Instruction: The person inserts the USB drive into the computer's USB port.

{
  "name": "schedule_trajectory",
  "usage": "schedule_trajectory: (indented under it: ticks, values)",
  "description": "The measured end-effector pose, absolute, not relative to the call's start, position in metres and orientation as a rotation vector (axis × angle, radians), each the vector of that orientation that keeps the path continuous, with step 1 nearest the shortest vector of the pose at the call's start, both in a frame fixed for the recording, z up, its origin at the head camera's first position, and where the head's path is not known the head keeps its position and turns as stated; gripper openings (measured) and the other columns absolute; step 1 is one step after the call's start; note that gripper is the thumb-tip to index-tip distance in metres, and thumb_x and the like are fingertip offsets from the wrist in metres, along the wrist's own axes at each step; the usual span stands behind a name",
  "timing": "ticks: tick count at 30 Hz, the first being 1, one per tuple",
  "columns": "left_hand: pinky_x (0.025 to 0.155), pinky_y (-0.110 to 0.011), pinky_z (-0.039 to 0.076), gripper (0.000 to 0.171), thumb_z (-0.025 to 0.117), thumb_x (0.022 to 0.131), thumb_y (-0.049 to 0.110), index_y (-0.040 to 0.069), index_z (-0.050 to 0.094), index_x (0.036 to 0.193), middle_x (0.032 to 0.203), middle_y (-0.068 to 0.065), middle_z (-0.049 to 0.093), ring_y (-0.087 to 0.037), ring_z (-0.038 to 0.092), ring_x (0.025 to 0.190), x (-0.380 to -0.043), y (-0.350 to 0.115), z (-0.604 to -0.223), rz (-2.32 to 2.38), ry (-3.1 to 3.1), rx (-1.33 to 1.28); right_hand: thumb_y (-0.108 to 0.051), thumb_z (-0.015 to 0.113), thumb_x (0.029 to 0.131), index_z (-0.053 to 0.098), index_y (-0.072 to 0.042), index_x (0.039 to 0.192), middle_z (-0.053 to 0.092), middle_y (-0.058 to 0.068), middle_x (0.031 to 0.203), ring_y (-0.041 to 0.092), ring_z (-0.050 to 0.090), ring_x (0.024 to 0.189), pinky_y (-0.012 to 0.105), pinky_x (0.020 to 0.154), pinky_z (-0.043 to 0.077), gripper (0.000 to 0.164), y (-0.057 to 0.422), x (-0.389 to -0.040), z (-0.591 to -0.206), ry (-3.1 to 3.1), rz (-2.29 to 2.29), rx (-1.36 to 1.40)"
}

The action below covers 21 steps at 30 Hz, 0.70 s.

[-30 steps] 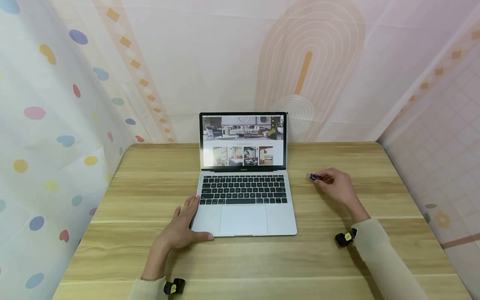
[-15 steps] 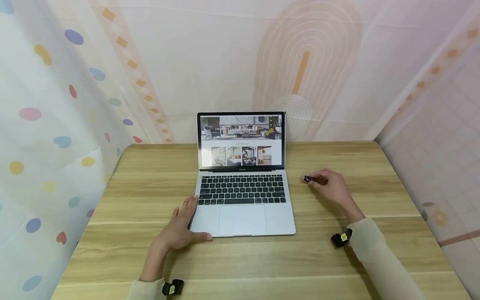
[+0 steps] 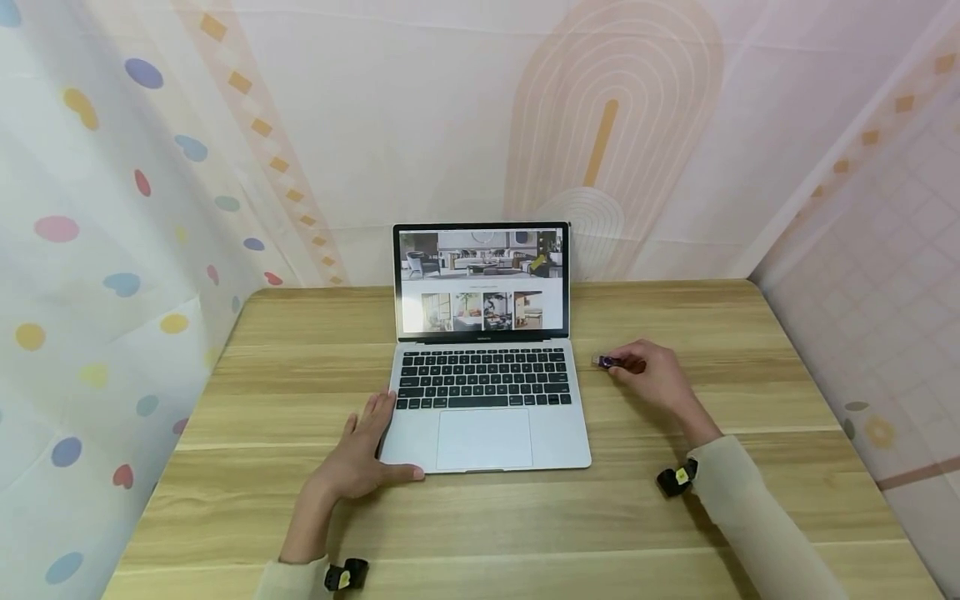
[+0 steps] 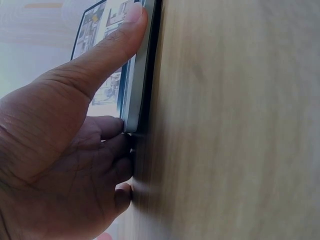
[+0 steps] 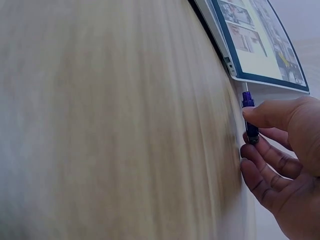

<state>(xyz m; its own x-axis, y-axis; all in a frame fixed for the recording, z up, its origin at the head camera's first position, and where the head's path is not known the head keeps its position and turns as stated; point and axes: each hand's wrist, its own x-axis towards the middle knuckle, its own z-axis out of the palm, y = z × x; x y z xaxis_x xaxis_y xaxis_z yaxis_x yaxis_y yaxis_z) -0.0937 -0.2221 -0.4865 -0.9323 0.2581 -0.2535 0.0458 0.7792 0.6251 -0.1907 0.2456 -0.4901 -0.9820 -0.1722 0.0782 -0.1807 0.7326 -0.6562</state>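
A silver laptop (image 3: 484, 437) stands unfolded on the wooden table, its lit screen (image 3: 482, 283) showing a web page with room pictures. My left hand (image 3: 356, 454) lies at its front left corner. The thumb rests on the front edge and the other fingers touch the left side, as the left wrist view also shows. To the right of the laptop, my right hand (image 3: 656, 375) pinches a purple USB flash drive (image 5: 248, 102) between thumb and fingers. Its metal plug points left toward the laptop's right side, where ports (image 5: 229, 65) show close ahead of it.
The wooden table (image 3: 480, 525) runs up to a patterned cloth backdrop (image 3: 420, 108). More patterned cloth hangs at the left and right sides. A black wrist camera (image 3: 347, 575) sits at the left sleeve, another wrist camera (image 3: 677, 479) at the right.
My right hand has moved left with the flash drive, bringing it nearer the laptop's right side. The left hand keeps its place at the laptop's corner. The head view has shifted slightly.
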Motion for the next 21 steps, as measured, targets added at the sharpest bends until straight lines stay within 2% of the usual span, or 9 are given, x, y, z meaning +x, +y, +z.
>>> schedule_trajectory:
  ticks: [21]
  values:
    - [0.128,-0.064,-0.008,0.134,0.088,0.073,0.051,0.002,0.004,0.164,0.172,-0.022,-0.001,-0.042,-0.004,0.16,-0.093,-0.223,-0.485,0.933,2.64,0.242,-0.011,0.076,0.092,0.077,-0.007,0.113,0.073,0.011,0.103,0.02,0.067,0.088,0.03,0.077,0.057,0.021,0.228,-0.19,-0.491,-2.927,1.131,0.378]
